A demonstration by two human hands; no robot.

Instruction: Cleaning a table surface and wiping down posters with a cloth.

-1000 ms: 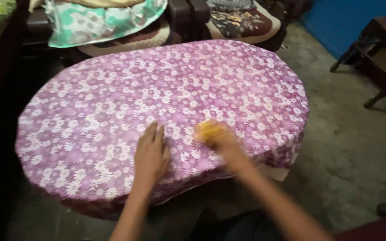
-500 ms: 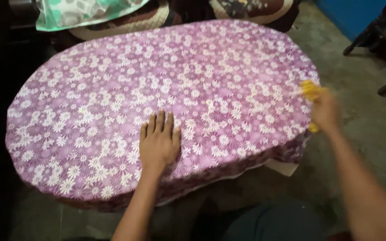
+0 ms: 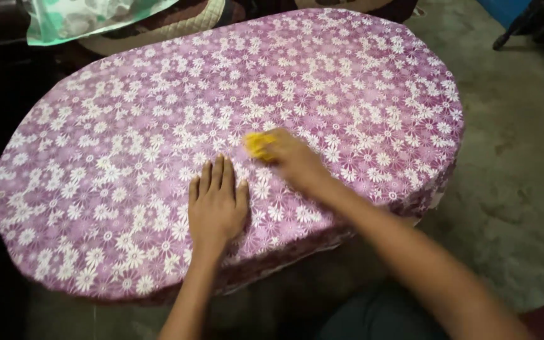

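Centrally, an oval table under a purple cloth printed with white daisies (image 3: 347, 82) fills most of the head view, and everything else sits around it. Its near edge curves just above the person's lap, its right edge falls off toward a bare grey concrete floor (image 3: 511, 189), and its left edge borders deep shadow. Most of the cloth lies bare, with wide room toward the table's far end and toward both its rounded ends.

The left hand (image 3: 216, 204) lies flat and released on the cloth near the table's front edge, palm down, fingers together and pointing toward the far side. The right hand (image 3: 291, 157) is blurred; it is curled around a small yellow rag or sponge (image 3: 256, 143), of which only a patch shows at the fingertips. That yellow piece rests against the cloth near the table's middle, just beyond and to the right of the left hand's fingertips, close to them though not touching.

Beyond the table's far-left corner a pale green patterned sheet (image 3: 83, 19) drapes over a quilted brown and cream cushion (image 3: 158, 31). Off the far-right corner dark wooden furniture legs (image 3: 536, 25) stand on the floor, well apart from the table. A pale corner of the underlayer (image 3: 437, 200) peeks out below the cloth at the table's right front.
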